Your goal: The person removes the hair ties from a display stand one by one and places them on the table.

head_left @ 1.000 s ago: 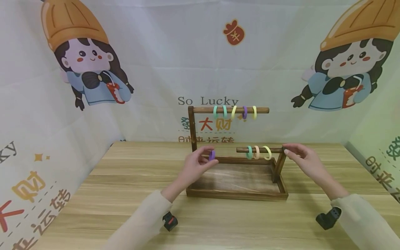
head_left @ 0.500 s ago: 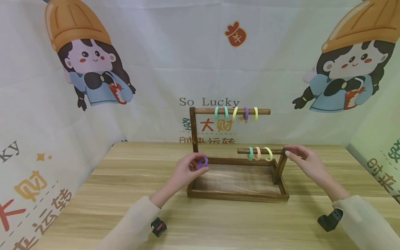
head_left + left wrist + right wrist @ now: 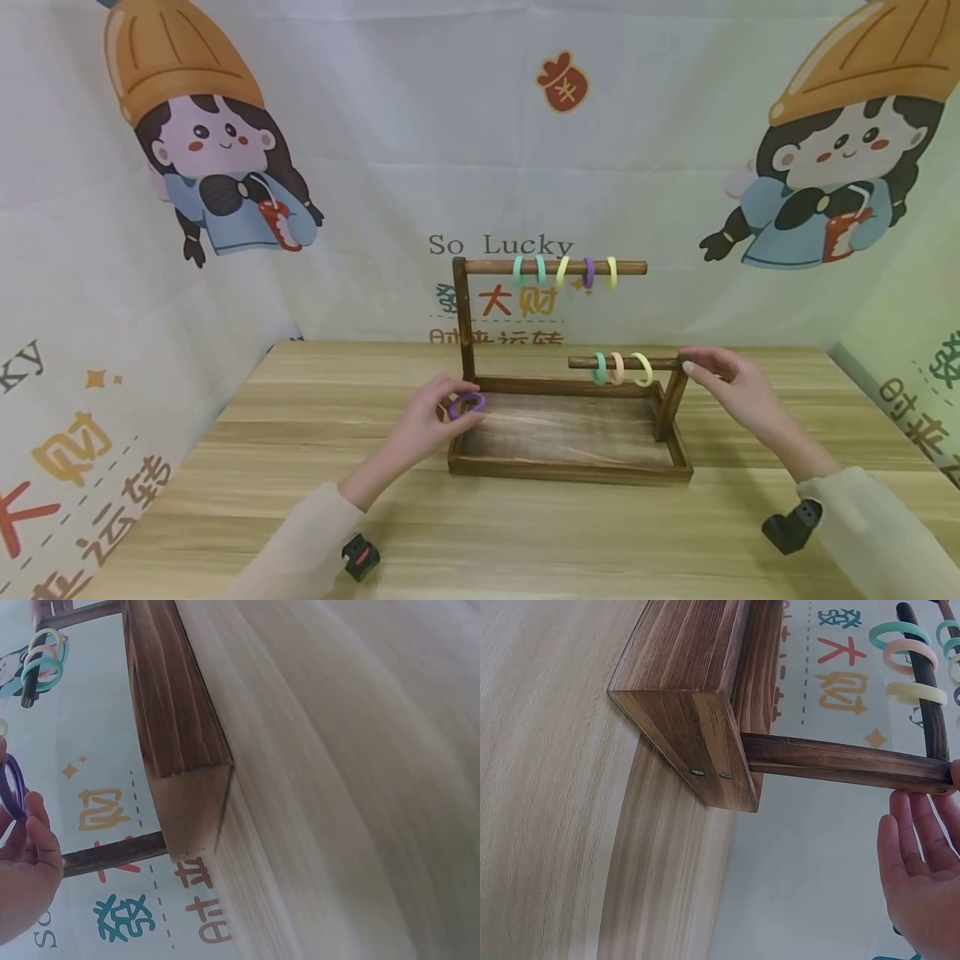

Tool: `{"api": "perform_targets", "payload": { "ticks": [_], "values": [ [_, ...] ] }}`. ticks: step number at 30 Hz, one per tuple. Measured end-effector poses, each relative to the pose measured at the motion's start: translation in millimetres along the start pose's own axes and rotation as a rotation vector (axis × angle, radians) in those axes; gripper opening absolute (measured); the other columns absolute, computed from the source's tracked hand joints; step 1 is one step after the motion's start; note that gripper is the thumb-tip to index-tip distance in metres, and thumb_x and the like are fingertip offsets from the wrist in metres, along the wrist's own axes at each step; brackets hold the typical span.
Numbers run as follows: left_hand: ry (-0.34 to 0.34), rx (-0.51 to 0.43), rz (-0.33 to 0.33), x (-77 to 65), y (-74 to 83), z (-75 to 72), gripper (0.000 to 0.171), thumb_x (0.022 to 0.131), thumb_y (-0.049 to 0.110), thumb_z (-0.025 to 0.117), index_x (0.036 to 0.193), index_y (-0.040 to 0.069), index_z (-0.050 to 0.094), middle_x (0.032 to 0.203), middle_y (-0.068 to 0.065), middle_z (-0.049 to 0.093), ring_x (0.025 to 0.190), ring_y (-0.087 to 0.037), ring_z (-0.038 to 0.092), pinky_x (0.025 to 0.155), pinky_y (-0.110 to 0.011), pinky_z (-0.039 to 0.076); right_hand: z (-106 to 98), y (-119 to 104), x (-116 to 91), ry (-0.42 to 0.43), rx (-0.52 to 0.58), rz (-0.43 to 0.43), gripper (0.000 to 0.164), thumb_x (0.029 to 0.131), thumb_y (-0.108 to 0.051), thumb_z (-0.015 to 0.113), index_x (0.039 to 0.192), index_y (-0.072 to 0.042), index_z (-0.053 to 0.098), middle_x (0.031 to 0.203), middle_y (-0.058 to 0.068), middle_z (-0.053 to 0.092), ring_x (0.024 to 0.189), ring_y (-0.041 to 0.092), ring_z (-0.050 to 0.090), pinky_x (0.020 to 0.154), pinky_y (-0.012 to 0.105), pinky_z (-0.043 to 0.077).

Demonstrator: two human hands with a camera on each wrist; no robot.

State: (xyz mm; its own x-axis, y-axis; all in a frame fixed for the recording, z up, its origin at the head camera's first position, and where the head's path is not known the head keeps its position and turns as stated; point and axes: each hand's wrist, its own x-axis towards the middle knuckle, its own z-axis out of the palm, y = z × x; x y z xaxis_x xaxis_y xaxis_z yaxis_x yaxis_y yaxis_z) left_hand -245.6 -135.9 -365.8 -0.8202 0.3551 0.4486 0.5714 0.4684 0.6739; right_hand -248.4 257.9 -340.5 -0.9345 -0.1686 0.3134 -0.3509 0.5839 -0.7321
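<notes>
Item, left hand [image 3: 431,419]: thumb and fingertips pinch a purple ring [image 3: 468,406], its loop tilted and showing its opening; held apart from both rods, by the left end of the tray [image 3: 570,472]. Height over the tray: cannot tell.

Item, right hand [image 3: 731,385]: fingers and thumb pinch the top of the short post [image 3: 670,408], well right of the ring.

Item, lower rod [image 3: 662,364]: runs from the right-hand grip towards the left, bearing a pale yellow ring [image 3: 915,692] nearest that grip, then a peach ring [image 3: 907,646], then a mint ring [image 3: 889,627]. Free end faces the left hand.

Item, upper rod [image 3: 575,267]: above and to the right of the left-hand pinch; five rings [image 3: 589,275] hang there.

Change: the left hand has drawn leftward and lower, and the ring has turned from edge-on. Bearing on the work, by judgement: this ring is farther from threading position, while the right hand likely steadies the stand.
</notes>
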Motion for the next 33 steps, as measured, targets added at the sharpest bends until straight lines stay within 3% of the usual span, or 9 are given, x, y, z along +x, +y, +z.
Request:
{"api": "perform_targets", "payload": {
  "ticks": [8,13,17,27,33],
  "values": [
    [-0.020,0.055,0.009,-10.8,-3.8,-9.4,0.032,0.073,0.016,0.073,0.100,0.005,0.063,0.084,0.004,0.053,0.068,-0.013,0.049,0.054,-0.023,0.043,0.4,0.0,0.2,0.004,0.034,-0.017,0.046,0.092,-0.033,0.045,0.122,0.002,0.048,0.117,0.021,0.049,0.103,0.031,0.047,0.079,0.044,0.040],
    [-0.038,0.081,0.039,-17.2,-8.3,-14.8,0.033,0.072,0.017,0.073,0.101,0.003,0.063,0.086,0.000,0.055,0.068,-0.014,0.049,0.054,-0.025,0.043,0.7,7.5,1.6,0.013,0.068,-0.038,0.043,0.092,-0.032,0.047,0.121,0.000,0.050,0.116,0.018,0.051,0.101,0.027,0.048,0.078,0.040,0.041],
    [-0.033,0.108,0.073,-22.5,-11.0,-18.7,0.033,0.072,0.017,0.073,0.101,0.003,0.063,0.088,-0.003,0.057,0.068,-0.014,0.049,0.055,-0.024,0.043,-0.3,1.8,0.6,0.006,0.020,-0.023,0.044,0.092,-0.032,0.046,0.122,0.000,0.049,0.117,0.019,0.050,0.102,0.027,0.048,0.078,0.036,0.042],
    [-0.054,0.127,0.019,-35.3,-15.6,-24.5,0.032,0.072,0.014,0.073,0.101,0.003,0.063,0.086,0.005,0.054,0.069,-0.014,0.049,0.060,-0.031,0.044,-1.0,0.4,0.9,-0.006,0.008,-0.011,0.043,0.093,-0.029,0.045,0.123,0.001,0.048,0.117,0.019,0.050,0.102,0.027,0.047,0.075,0.023,0.042],
    [-0.054,0.151,0.028,-43.5,-21.6,-27.3,0.031,0.072,0.017,0.073,0.099,0.004,0.064,0.085,0.004,0.056,0.068,-0.016,0.050,0.061,-0.032,0.044,-1.1,0.0,0.8,-0.002,0.001,-0.013,0.042,0.093,-0.029,0.046,0.122,0.000,0.049,0.116,0.017,0.052,0.100,0.017,0.049,0.074,0.021,0.042]
  ]
}}
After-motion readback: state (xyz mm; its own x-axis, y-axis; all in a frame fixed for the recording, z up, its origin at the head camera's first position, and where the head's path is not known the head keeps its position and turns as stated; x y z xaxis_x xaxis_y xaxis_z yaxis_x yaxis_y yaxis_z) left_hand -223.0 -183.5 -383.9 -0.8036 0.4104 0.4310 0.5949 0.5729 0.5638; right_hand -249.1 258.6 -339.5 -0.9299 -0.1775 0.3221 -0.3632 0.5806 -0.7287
